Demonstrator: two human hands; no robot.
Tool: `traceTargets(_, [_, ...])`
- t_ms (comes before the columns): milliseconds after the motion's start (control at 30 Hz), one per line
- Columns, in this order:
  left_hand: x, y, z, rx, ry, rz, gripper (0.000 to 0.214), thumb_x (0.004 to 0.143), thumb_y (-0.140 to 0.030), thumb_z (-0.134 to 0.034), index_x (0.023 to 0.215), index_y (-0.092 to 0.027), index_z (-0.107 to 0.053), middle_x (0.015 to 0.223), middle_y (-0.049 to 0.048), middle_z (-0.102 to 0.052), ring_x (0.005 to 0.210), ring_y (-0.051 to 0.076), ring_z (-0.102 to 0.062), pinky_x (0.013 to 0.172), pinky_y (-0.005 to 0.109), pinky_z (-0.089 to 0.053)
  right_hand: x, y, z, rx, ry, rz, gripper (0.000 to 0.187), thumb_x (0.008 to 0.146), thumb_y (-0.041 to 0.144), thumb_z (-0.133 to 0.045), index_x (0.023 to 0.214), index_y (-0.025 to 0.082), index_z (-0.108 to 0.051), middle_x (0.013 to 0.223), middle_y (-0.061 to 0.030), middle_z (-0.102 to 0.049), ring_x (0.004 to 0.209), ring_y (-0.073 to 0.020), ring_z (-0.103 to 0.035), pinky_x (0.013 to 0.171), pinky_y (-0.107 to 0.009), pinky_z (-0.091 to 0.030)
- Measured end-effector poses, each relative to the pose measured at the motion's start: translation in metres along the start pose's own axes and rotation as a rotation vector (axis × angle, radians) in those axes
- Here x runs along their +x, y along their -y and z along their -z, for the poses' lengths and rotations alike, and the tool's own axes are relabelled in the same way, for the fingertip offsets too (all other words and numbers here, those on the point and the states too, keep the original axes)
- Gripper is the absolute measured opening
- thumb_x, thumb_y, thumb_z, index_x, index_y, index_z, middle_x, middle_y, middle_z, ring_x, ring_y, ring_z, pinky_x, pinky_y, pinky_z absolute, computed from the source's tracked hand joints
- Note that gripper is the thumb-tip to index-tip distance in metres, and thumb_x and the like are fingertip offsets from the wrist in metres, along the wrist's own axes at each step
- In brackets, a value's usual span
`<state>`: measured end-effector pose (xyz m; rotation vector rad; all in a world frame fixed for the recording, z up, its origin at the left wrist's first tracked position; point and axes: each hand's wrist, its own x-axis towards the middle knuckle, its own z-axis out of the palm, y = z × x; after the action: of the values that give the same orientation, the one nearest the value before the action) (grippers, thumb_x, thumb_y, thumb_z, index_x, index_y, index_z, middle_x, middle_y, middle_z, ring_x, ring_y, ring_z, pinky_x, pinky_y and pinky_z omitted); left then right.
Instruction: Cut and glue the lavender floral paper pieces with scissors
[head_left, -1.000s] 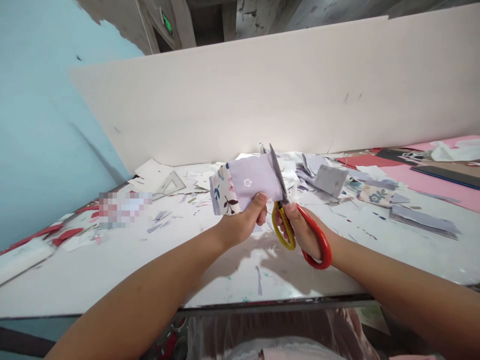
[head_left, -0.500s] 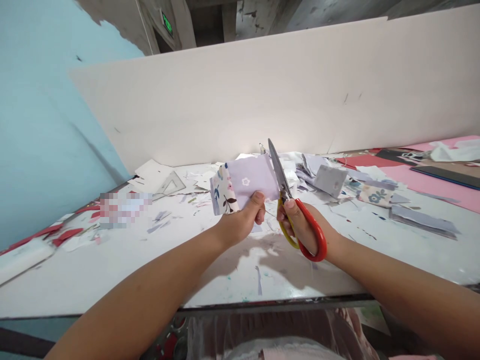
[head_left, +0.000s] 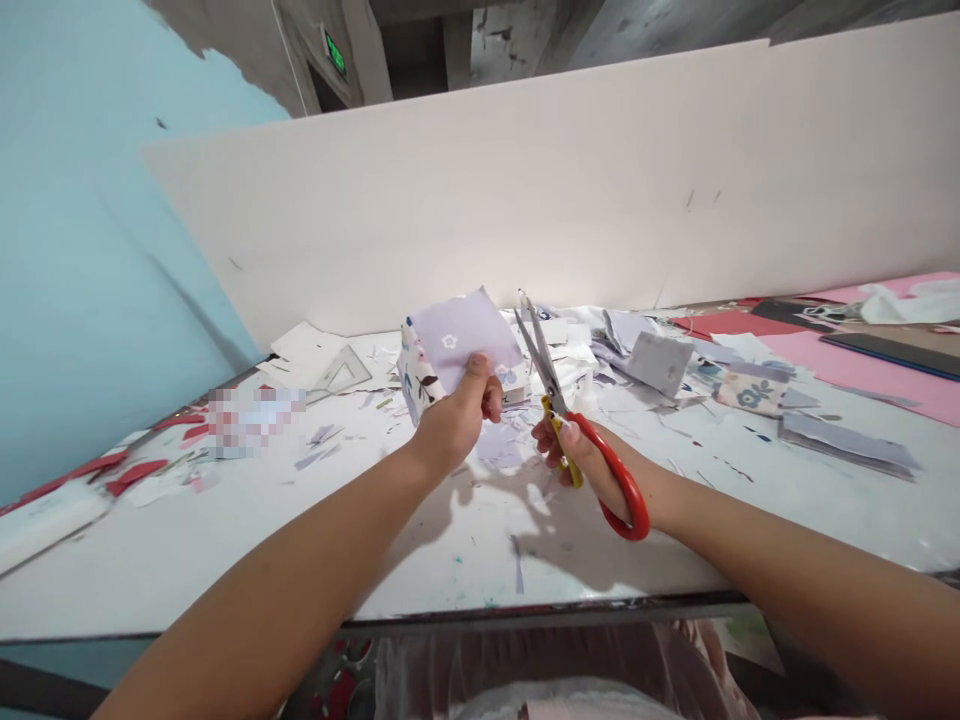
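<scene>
My left hand [head_left: 455, 420] is closed on a folded piece of lilac paper [head_left: 459, 335] with a small white flower and a floral-printed flap on its left side, held up above the white table [head_left: 225, 530]. My right hand [head_left: 592, 462] grips scissors [head_left: 570, 430] with one red and one yellow handle. The blades point up and away and stand slightly apart, just right of the paper without touching it. A lilac offcut [head_left: 499, 445] lies on the table below the paper.
Paper scraps litter the table. A clear set square [head_left: 341, 372] lies at the back left, red scraps [head_left: 127, 470] at the far left. Grey and floral pieces [head_left: 742, 385] and pink and red sheets [head_left: 847, 360] lie to the right. A white board [head_left: 570, 180] walls the back.
The left hand has moved the lilac paper left and up, away from the scissors. The blades, shut along the paper's right edge before, now stand slightly apart and clear of it.
</scene>
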<state>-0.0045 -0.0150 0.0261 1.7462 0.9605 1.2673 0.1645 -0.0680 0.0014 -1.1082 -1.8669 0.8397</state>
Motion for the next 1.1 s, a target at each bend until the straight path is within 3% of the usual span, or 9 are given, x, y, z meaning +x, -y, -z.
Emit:
traceTargets(200, [-0.0010,-0.0005,-0.0012,0.099,-0.064,-0.017,0.060,0.079,-0.063,-0.016,0.047,-0.019,-0.042,0.049,-0.0005,-0.043,0.051,0.010,-0.042,0.061,0.025,-0.038,0.0000,0.0007,-0.0009,-0.170,0.019,0.041,0.060,0.079,0.067,-0.015,0.083,0.017,-0.048,0.058,0.0011,-0.042,0.051,-0.0129,-0.040,0.051,-0.029,-0.035])
traceTargets(400, [-0.0044,-0.0052,-0.0014,0.185,-0.080,-0.034,0.060,0.079,-0.063,-0.016,0.047,-0.019,-0.043,0.050,-0.0005,-0.047,0.053,0.010,-0.044,0.066,0.025,-0.038,-0.0004,0.0047,0.0004,-0.217,0.044,0.029,0.060,0.081,0.065,-0.011,0.082,0.018,-0.047,0.055,0.0011,-0.043,0.052,-0.0142,-0.041,0.054,-0.029,-0.034])
traceTargets(1100, [-0.0046,-0.0052,-0.0031,0.139,0.002,-0.037,0.060,0.080,-0.062,-0.018,0.047,-0.019,-0.044,0.050,-0.0007,-0.046,0.053,0.010,-0.044,0.065,0.026,-0.038,-0.0009,-0.0012,-0.0022,-0.135,0.015,-0.086,0.054,0.081,0.064,-0.017,0.063,0.020,-0.041,0.049,0.0022,-0.042,0.046,-0.0120,-0.037,0.049,-0.027,-0.032])
